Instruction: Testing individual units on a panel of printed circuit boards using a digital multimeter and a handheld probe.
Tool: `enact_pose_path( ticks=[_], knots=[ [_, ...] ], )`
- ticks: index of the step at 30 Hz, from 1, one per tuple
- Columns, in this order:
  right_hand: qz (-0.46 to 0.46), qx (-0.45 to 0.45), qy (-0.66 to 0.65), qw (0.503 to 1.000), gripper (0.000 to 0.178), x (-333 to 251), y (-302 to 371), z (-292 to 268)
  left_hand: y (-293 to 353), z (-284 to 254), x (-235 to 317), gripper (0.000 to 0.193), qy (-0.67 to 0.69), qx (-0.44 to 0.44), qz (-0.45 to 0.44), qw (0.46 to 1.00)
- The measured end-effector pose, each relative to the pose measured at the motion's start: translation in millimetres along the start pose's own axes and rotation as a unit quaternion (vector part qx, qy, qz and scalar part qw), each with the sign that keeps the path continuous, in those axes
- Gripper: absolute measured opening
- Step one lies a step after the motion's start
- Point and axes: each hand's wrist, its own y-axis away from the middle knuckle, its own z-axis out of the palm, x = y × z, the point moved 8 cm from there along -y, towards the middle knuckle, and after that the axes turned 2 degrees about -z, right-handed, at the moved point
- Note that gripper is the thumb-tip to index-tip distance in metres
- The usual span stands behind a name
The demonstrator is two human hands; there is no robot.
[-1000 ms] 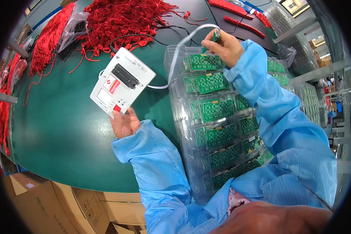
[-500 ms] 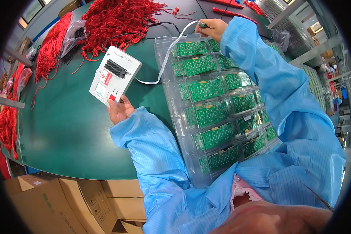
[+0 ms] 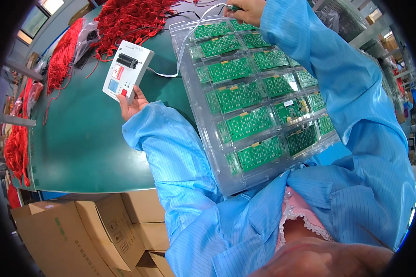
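Observation:
My left hand [image 3: 133,105] grips the lower corner of a white chip programmer [image 3: 137,57], thumb beside its red button. The programmer has a black chip socket [image 3: 127,61] and a small bluish screen [image 3: 113,86]. A white cable [image 3: 168,75] runs from its side up to my right hand [image 3: 250,11]. Pinched in those fingers is a small dark green connector [image 3: 235,8], held at the far edge of a clear plastic tray [image 3: 202,127]. Rows of green circuit boards [image 3: 230,70] lie in the tray's compartments. My right forearm covers part of its right side; the connector's tip is hard to make out.
A green tabletop [image 3: 88,152] stretches left of the tray. Red cord bundles [image 3: 129,25] lie at the back, beside a clear plastic bag [image 3: 85,39]. Cardboard boxes [image 3: 64,235] stand below the table's near edge. Metal frame bars [image 3: 18,118] show at left.
The whole scene has shifted up and slightly left in view. Both hands keep their grips on the programmer and the connector. The programmer's screen looks bluer now.

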Motion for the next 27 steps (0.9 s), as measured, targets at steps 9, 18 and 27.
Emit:
enact_pose_path(
  ticks=[9,18,27],
  knots=[
    [-0.010,0.046,-0.189,0.981,0.027,-80.7,118.4,35.2,-2.5,-26.7,7.7,0.045,-0.008,0.042,-0.018,0.999],
    [-0.149,0.056,-0.155,0.975,0.038,-141.8,172.4,94.0,-9.0,-20.1,3.6,0.042,-0.100,0.104,-0.038,0.989],
    [-0.146,0.004,-0.093,0.985,0.044,-149.4,220.6,188.0,-18.6,-30.5,11.5,0.039,-0.158,0.048,-0.068,0.984]
  ],
)
